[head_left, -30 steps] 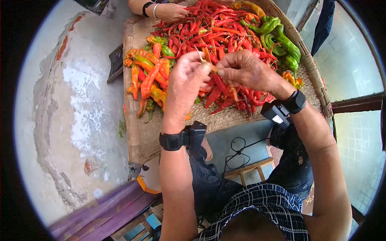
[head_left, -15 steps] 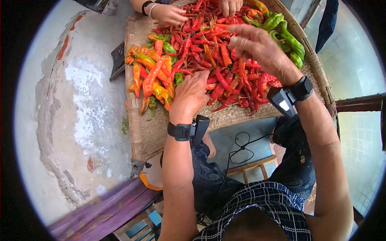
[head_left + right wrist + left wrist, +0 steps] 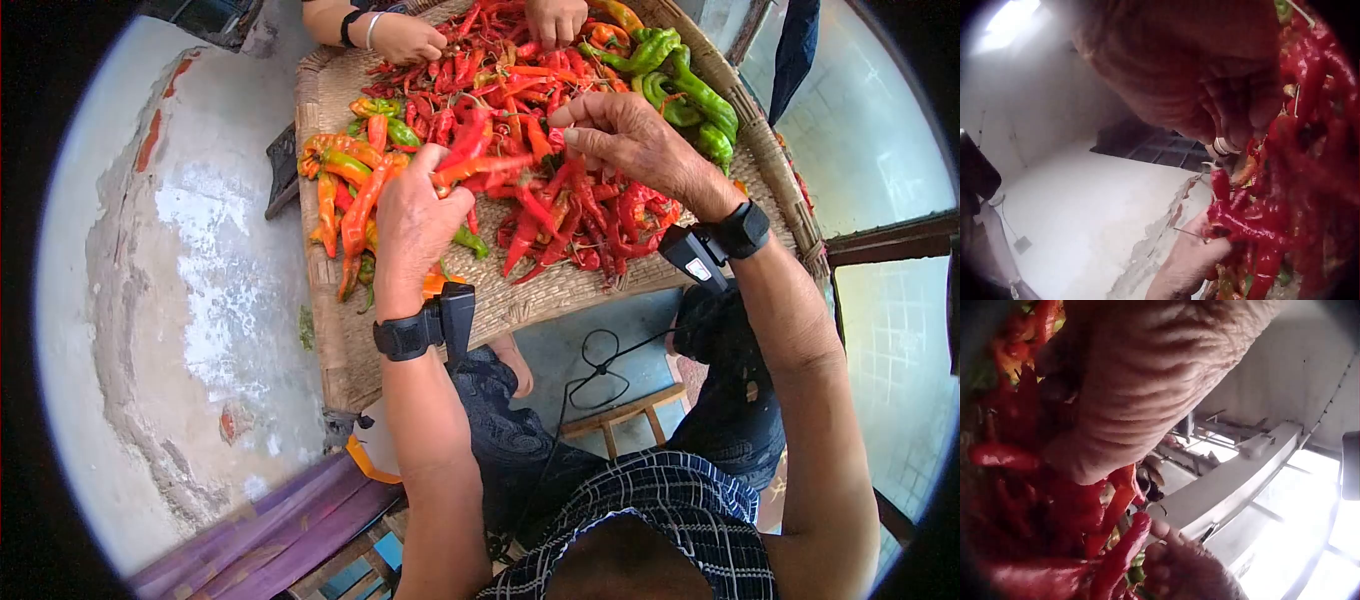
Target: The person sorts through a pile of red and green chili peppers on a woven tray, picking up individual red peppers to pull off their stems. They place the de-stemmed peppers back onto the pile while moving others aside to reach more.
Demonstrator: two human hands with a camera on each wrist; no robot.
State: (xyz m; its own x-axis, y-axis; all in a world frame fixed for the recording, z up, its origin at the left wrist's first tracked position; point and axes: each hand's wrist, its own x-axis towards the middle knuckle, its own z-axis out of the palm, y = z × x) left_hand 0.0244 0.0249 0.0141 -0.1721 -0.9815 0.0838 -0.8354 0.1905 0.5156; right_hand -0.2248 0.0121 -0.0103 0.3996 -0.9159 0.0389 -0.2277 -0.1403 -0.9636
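My left hand [image 3: 420, 220] grips a few red chili peppers [image 3: 484, 168] at the near left part of the red pile. In the right wrist view, the thumb of that hand lies across a held red pepper [image 3: 1250, 226]. My right hand [image 3: 640, 150] hovers over the red chili pile [image 3: 585, 215], fingers loosely bent with nothing seen between them. It is to the right of the held peppers and apart from them. In the left wrist view, the left hand's [image 3: 1141, 387] fingertips are hidden among the peppers.
The peppers lie on a woven tray [image 3: 345, 360]. Orange peppers [image 3: 365, 215] are on its left and green peppers [image 3: 700, 90] at the far right. Across the tray, another person's hands [image 3: 405, 38] touch the red pile. A wall stands left, a window frame right.
My hands were together at a small pale piece, then parted. The left reached into the pile and now holds peppers farther left. The right came down slightly. The other person's second hand came into view.
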